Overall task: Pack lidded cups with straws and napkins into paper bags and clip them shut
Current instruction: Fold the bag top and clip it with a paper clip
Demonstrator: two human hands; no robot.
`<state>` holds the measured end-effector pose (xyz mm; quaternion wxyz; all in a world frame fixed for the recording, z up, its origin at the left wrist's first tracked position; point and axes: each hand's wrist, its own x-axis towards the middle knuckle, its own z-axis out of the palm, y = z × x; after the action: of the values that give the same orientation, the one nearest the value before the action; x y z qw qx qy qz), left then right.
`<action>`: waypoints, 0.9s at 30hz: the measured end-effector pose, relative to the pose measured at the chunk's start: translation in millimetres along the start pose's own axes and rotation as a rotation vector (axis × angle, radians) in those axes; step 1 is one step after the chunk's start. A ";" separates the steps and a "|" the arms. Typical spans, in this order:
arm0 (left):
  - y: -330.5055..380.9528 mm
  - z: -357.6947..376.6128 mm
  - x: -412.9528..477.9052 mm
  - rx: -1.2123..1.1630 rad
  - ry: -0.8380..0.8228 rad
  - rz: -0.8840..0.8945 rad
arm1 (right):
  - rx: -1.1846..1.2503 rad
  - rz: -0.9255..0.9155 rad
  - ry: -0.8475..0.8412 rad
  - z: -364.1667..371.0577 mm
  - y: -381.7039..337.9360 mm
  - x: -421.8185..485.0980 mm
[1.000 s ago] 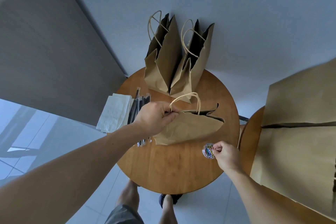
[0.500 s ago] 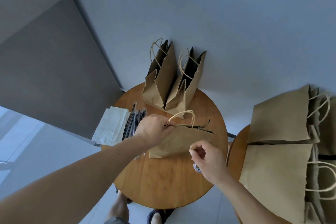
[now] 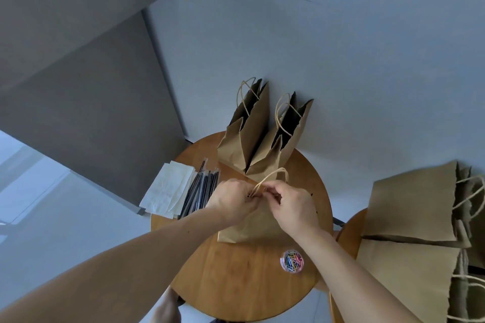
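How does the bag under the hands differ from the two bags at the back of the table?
The front bag has its top pinched by the left hand and right hand; the left back bag and right back bag gape open, untouched. The front bag sits nearer the person; the back bags stand against the wall. All are brown paper with twisted handles.

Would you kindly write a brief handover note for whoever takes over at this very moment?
Left hand and right hand both pinch the mouth of the front paper bag by its handle; any clip is hidden.
Tub of paper clips nearer you; straws and napkins at left; two open bags stand behind; flat bags on the side table.
Done: unclear, contents unseen. No cups in view.
Left: clip this bag, then the open ones.
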<state>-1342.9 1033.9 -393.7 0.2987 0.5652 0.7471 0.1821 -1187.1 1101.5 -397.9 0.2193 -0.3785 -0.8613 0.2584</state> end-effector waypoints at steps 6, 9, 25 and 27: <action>-1.4 -0.5 2.4 -0.026 0.007 0.001 | 0.022 -0.010 -0.056 -6.8 -0.2 7.7; -2.1 -0.9 2.8 -0.015 0.014 -0.007 | 0.042 -0.020 -0.088 -9.6 0.2 11.6; -8.5 5.2 4.7 -0.074 0.034 -0.030 | -0.209 -0.144 -0.151 -3.6 4.1 13.9; -8.7 5.6 5.1 -0.100 0.025 -0.027 | -0.248 -0.100 -0.213 -1.4 6.4 12.2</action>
<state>-1346.6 1035.9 -404.4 0.3198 0.5370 0.7483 0.2224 -1190.4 1114.9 -398.5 0.0910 -0.3296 -0.9228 0.1774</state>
